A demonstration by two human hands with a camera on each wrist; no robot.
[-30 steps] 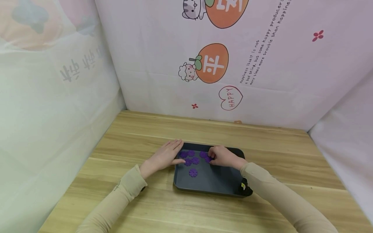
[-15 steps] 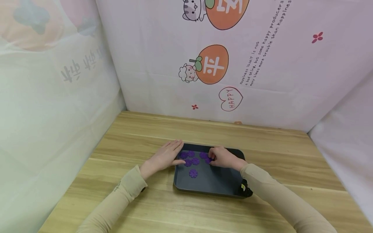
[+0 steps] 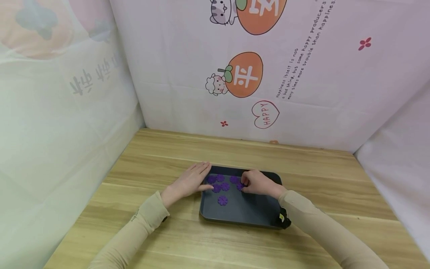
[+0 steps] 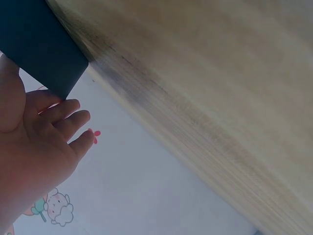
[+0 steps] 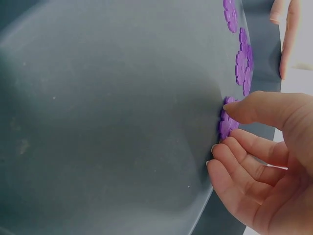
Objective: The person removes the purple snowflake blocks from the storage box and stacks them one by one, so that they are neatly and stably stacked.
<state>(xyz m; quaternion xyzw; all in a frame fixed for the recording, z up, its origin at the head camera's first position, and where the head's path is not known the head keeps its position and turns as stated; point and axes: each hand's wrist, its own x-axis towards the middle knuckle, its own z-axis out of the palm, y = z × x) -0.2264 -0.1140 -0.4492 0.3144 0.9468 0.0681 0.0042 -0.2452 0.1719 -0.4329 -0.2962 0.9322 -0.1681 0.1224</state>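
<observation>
Little had shifted: right hand (image 3: 258,183) still pinched a purple flower-shaped plastic disc (image 5: 226,122) in the dark grey tray (image 3: 248,215), left hand (image 3: 189,182) flat, grip released.

Left hand (image 3: 189,181): lay flat, palm down, fingers straight and together, pointed forward and slightly inward; thumb stretched toward the right. Left wrist view showed the palm and loosely extended fingers (image 4: 63,122). Left forearm in a beige sleeve (image 3: 134,228), angled in from the lower left.

Right hand (image 3: 256,182): knuckles up, fingers bent downward and inward. Right wrist view showed the thumb (image 5: 259,110) extended above the curled fingers (image 5: 244,156), tips close together. Right forearm in a beige sleeve (image 3: 322,228), angled in from the lower right. Hands stood apart, side by side.
</observation>
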